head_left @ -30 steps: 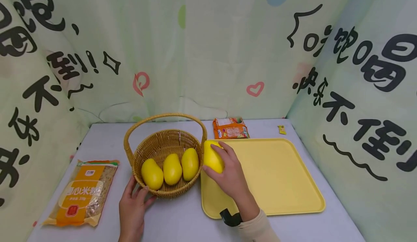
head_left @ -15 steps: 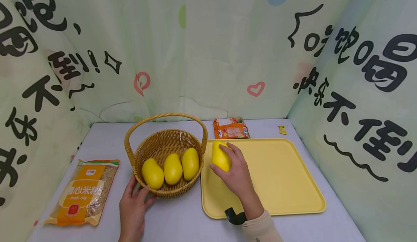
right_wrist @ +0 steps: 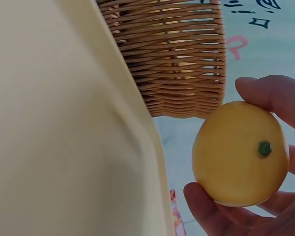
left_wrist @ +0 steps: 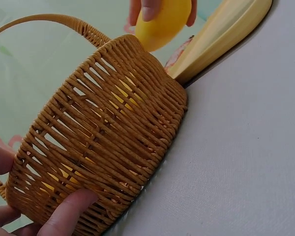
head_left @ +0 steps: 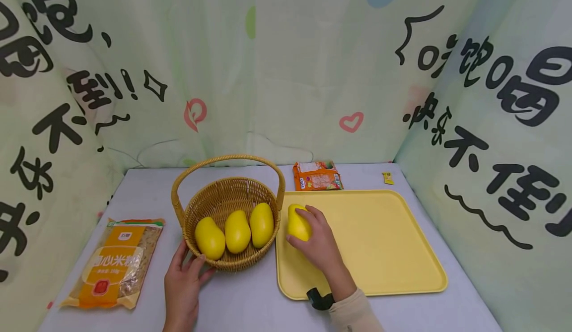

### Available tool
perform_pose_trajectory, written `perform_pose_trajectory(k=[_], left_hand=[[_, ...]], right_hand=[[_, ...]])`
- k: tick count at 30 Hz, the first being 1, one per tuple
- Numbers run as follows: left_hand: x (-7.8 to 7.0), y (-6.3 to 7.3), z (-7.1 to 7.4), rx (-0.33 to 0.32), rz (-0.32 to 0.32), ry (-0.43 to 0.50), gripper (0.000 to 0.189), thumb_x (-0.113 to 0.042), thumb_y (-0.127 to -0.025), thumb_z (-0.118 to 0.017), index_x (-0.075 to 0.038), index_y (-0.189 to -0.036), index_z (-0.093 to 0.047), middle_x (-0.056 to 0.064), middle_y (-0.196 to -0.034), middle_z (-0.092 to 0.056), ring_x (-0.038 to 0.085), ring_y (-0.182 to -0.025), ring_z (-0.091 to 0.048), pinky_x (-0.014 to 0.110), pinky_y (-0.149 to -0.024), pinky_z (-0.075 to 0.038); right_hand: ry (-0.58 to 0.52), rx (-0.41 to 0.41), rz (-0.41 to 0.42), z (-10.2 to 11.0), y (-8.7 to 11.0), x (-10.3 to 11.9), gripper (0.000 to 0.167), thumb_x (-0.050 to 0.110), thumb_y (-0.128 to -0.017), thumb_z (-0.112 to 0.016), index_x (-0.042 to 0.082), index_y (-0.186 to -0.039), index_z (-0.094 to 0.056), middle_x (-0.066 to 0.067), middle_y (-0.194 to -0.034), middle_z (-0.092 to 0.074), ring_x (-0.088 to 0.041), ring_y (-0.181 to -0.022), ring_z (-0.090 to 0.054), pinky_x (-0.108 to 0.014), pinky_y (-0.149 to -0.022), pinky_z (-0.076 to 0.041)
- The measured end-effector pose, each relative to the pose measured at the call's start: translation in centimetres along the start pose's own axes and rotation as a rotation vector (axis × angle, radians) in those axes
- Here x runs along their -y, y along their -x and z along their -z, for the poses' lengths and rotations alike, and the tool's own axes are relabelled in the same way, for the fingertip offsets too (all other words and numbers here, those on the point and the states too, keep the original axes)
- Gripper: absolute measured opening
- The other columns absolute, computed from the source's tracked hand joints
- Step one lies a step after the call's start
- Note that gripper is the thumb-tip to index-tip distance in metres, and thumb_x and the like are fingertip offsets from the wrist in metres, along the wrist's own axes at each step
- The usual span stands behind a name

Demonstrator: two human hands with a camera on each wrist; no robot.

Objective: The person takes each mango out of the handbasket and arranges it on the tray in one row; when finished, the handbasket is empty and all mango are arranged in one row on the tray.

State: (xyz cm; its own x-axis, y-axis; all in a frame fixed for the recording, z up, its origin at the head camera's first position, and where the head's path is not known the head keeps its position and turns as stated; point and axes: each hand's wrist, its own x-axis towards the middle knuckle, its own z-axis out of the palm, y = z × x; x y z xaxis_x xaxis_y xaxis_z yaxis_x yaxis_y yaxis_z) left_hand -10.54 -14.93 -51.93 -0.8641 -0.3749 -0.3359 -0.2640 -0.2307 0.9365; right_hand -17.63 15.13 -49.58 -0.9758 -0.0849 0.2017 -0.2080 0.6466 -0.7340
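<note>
Three yellow mangoes (head_left: 238, 231) lie side by side in a round wicker basket (head_left: 214, 191) with a tall arched handle. My left hand (head_left: 183, 287) holds the basket at its front left; in the left wrist view the thumb (left_wrist: 71, 211) presses the woven outer wall. Another mango (head_left: 298, 224) is in my right hand (head_left: 321, 242), gripped between thumb and fingers. It hangs over the left end of a yellow tray (head_left: 366, 242), just right of the basket. The right wrist view shows this mango (right_wrist: 238, 155) end on, with a small green stem spot, apart from the tray.
A bag of rice snacks (head_left: 113, 265) lies at the table's left. Behind the tray sit an orange snack packet (head_left: 316, 175) and a tiny yellow wrapped sweet (head_left: 387, 178). Printed curtains (head_left: 295, 74) enclose the table at the back and sides.
My right hand has carried its mango rightward from the basket's rim to over the tray, then slightly down and back left. The left hand and the basket have stayed put.
</note>
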Motion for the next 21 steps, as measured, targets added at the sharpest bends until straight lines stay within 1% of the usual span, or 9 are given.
perform_pose_trajectory(k=[4,9,21], left_hand=[[0.0,0.1,0.0,-0.011,0.004,-0.005,0.076,-0.012,-0.107,-0.057,-0.026,-0.171,-0.019,0.001,-0.178,-0.017,0.03,-0.148,-0.045,0.031,-0.086,-0.066],[0.0,0.1,-0.1,-0.012,-0.005,-0.008,0.077,-0.013,-0.107,-0.058,-0.026,-0.171,-0.019,0.002,-0.178,-0.017,0.03,-0.149,-0.045,0.031,-0.086,-0.066],[0.0,0.1,0.0,-0.015,-0.001,0.003,0.076,-0.011,-0.107,-0.057,-0.025,-0.171,-0.02,0.002,-0.178,-0.019,0.029,-0.148,-0.046,0.031,-0.086,-0.066]], right_hand=[[0.017,0.02,-0.015,-0.5,0.0,-0.3,0.064,0.03,-0.086,-0.086,0.011,-0.143,-0.065,-0.021,-0.157,-0.049,-0.047,-0.14,-0.053,-0.065,-0.118,-0.045],[0.031,0.036,-0.03,-0.8,0.0,-0.4,0.064,0.029,-0.085,-0.086,0.01,-0.143,-0.065,-0.021,-0.158,-0.049,-0.047,-0.14,-0.052,-0.064,-0.119,-0.045],[0.081,0.089,-0.027,-1.5,0.0,-1.0,0.065,0.029,-0.084,-0.087,0.011,-0.143,-0.065,-0.022,-0.155,-0.051,-0.045,-0.138,-0.055,-0.062,-0.117,-0.047]])
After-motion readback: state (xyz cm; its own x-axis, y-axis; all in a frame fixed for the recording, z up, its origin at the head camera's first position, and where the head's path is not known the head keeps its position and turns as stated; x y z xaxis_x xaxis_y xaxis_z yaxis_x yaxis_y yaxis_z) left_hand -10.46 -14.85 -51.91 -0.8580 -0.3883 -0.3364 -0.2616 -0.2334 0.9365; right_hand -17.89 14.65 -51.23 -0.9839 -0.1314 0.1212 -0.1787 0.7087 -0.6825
